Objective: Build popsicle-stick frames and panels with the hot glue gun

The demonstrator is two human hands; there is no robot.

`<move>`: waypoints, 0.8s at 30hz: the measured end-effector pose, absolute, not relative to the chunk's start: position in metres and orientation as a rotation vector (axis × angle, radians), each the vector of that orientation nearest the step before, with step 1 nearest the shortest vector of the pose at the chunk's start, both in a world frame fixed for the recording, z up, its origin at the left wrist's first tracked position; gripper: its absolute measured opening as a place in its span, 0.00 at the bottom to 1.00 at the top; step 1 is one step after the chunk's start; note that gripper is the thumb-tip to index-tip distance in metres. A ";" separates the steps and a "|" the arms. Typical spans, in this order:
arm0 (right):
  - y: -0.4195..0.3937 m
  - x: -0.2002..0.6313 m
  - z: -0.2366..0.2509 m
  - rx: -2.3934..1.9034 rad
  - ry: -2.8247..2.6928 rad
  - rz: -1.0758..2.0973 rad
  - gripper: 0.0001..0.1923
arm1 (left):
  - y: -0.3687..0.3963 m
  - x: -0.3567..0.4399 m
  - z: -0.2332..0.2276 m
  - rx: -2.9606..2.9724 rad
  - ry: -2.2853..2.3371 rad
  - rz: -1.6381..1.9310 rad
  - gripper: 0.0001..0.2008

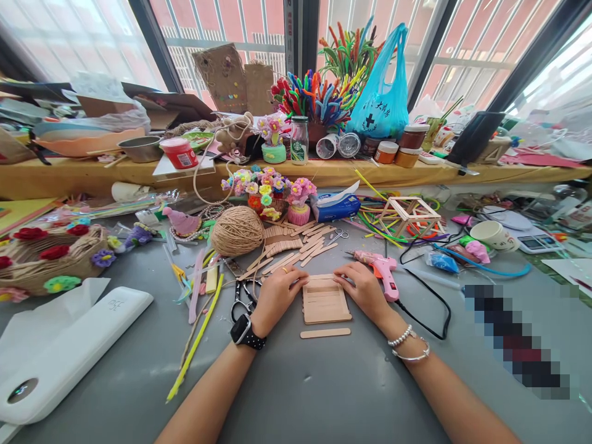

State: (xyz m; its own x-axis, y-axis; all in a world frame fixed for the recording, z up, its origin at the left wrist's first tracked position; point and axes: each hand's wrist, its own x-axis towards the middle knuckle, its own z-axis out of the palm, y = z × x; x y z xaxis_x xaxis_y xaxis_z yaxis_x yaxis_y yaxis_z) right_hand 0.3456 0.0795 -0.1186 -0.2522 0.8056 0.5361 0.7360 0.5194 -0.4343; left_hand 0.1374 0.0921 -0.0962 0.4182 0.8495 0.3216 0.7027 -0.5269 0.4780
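Note:
A small square panel of wooden craft sticks (326,304) lies on the grey table in front of me. At its far edge, my left hand (283,290) pinches the left end of a craft stick (321,278). The other end of that stick is between the fingertips of my right hand (363,288). One loose craft stick (325,333) lies just nearer than the panel. Beyond my hands is a pile of loose craft sticks (319,243). A pink hot glue gun (383,271) rests right of my right hand, and black-handled scissors (240,302) lie left of my left hand.
A twine ball (237,230) and a blue tissue pack (335,206) stand farther back. A craft stick frame (411,216) is at back right. The glue gun's black cord (444,314) loops across the right side. A white device (78,351) lies at left.

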 end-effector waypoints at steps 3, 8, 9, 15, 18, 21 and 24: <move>0.080 0.347 -0.120 -1.262 -1.994 0.166 0.05 | 0.094 0.138 -0.097 2.404 1.366 0.781 0.07; 0.080 0.348 -0.122 -1.280 -1.974 0.189 0.05 | 0.096 0.139 -0.097 2.419 1.358 0.769 0.07; 0.080 0.348 -0.123 -1.282 -1.970 0.187 0.05 | 0.096 0.139 -0.097 2.424 1.353 0.766 0.08; 0.080 0.349 -0.123 -1.326 -1.970 0.200 0.04 | 0.098 0.141 -0.098 2.446 1.338 0.749 0.08; 0.080 0.349 -0.123 -1.359 -1.977 0.199 0.04 | 0.098 0.142 -0.098 2.456 1.336 0.742 0.08; 0.080 0.350 -0.123 -1.364 -1.981 0.204 0.04 | 0.099 0.142 -0.098 2.466 1.323 0.733 0.07; 0.080 0.350 -0.124 -1.361 -1.980 0.207 0.04 | 0.099 0.142 -0.099 2.472 1.310 0.728 0.07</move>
State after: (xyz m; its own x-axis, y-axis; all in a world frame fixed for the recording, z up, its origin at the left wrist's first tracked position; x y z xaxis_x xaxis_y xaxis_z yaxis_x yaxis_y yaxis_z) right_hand 0.3499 0.0803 -0.1235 -0.1891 0.8659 0.4631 0.7511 0.4314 -0.4998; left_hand 0.1423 0.0993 -0.0986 0.4707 0.8256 0.3111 0.7006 -0.5641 0.4370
